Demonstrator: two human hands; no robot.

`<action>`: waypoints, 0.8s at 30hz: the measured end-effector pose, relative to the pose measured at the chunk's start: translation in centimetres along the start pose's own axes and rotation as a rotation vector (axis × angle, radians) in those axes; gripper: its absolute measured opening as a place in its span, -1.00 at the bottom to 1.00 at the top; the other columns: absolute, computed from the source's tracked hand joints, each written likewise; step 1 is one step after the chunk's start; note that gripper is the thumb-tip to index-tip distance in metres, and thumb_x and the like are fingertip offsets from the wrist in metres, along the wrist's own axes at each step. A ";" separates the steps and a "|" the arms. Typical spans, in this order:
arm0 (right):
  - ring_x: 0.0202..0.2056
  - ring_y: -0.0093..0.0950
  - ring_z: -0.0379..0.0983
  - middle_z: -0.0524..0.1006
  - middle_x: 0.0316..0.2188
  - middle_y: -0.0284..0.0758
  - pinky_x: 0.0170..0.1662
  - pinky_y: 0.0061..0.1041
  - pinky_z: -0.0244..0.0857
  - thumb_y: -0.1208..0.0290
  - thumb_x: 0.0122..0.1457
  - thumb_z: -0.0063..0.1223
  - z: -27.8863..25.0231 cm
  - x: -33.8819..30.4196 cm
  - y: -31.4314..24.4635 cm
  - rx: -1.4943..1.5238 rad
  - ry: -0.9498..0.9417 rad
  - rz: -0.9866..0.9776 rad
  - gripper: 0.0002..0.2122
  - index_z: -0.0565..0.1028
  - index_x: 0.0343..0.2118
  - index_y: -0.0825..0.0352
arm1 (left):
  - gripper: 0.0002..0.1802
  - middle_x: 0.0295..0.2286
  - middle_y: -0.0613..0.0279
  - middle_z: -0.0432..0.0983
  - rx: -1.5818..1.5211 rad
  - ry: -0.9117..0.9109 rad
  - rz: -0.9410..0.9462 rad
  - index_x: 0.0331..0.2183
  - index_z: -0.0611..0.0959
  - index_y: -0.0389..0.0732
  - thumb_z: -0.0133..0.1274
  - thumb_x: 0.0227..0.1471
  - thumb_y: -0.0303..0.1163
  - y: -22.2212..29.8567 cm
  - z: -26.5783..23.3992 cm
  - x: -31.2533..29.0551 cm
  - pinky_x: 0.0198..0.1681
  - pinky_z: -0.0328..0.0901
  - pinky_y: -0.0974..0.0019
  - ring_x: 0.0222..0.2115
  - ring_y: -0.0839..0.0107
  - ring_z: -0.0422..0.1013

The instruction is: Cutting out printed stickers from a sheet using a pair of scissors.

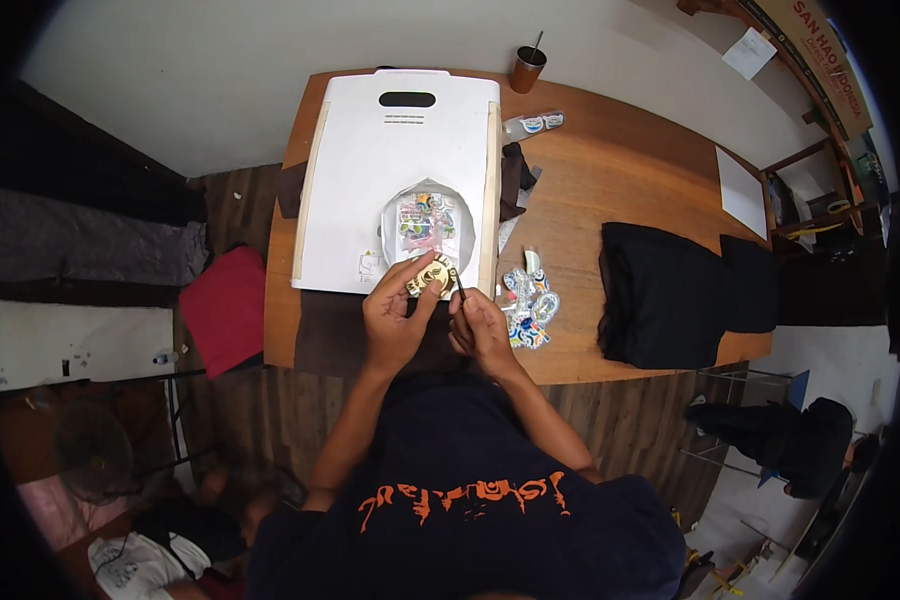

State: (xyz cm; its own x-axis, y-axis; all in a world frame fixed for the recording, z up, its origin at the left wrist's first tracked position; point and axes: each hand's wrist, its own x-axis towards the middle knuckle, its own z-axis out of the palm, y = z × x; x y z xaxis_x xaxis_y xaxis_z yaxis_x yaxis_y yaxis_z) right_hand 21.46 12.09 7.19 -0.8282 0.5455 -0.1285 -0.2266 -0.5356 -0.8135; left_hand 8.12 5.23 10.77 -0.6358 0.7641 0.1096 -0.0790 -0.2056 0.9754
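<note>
Between the thumb and fingers of my left hand (398, 318) is a round gold-and-black patch (430, 281), held over the near edge of a white box (355, 170). My right hand (484, 326) pinches a slim dark pen-like tool (460, 284), its upper end close to the patch's right rim. Just beyond both hands, a rounded white recess (454, 198) in the box holds several colourful printed pieces (422, 222). More colourful cut-out pieces (530, 312) lie piled on the table to the right of my right hand.
Folded black cloth (650, 295) rests on the wooden table (580, 200) at the right. A brown cup (528, 72) with a stick in it stands at the back. Red cloth (228, 310) hangs beside the table's left side. Other people (805, 440) are at the lower right and lower left.
</note>
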 end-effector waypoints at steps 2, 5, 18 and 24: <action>-0.74 -0.75 -0.09 0.07 -0.74 -0.57 -0.66 -0.67 -0.16 0.14 0.44 -0.29 0.0 0.0 0.1 0.002 0.000 -0.007 -0.68 0.34 -0.26 0.33 | -0.60 -0.09 0.08 0.48 0.000 0.000 -0.003 0.02 0.54 -0.47 0.07 0.10 -0.71 0.0 0.0 0.0 -0.02 0.33 0.47 -0.08 0.48 0.41; -0.75 -0.74 -0.09 0.07 -0.74 -0.57 -0.66 -0.68 -0.16 0.14 0.44 -0.29 0.0 0.0 -0.1 -0.011 0.010 0.002 -0.68 0.34 -0.26 0.33 | -0.60 -0.08 0.08 0.48 0.005 0.004 -0.007 0.02 0.54 -0.46 0.07 0.11 -0.71 -0.1 -0.1 -0.1 -0.02 0.33 0.47 -0.08 0.48 0.41; -0.75 -0.74 -0.09 0.07 -0.75 -0.56 -0.66 -0.67 -0.15 0.12 0.43 -0.28 0.0 0.1 -0.3 0.001 0.001 0.007 -0.67 0.35 -0.26 0.33 | -0.62 -0.09 0.09 0.49 -0.003 -0.008 -0.030 0.01 0.56 -0.45 0.08 0.11 -0.70 -0.4 -0.3 -0.1 -0.02 0.31 0.48 -0.09 0.49 0.41; -0.75 -0.74 -0.09 0.07 -0.75 -0.56 -0.66 -0.67 -0.15 0.13 0.43 -0.28 -0.1 0.1 -0.3 -0.016 -0.010 -0.004 -0.67 0.35 -0.26 0.33 | -0.62 -0.11 0.11 0.50 -0.001 -0.007 -0.027 0.00 0.56 -0.45 0.07 0.11 -0.70 -0.2 -0.3 -0.1 -0.04 0.30 0.50 -0.11 0.51 0.41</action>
State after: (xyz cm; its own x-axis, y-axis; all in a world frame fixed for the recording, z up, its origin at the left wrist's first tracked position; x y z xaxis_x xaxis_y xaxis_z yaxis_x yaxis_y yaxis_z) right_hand 21.48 12.32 7.37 -0.8323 0.5412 -0.1200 -0.2217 -0.5233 -0.8228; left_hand 7.97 5.05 10.54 -0.6282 0.7734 0.0844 -0.0971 -0.1855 0.9778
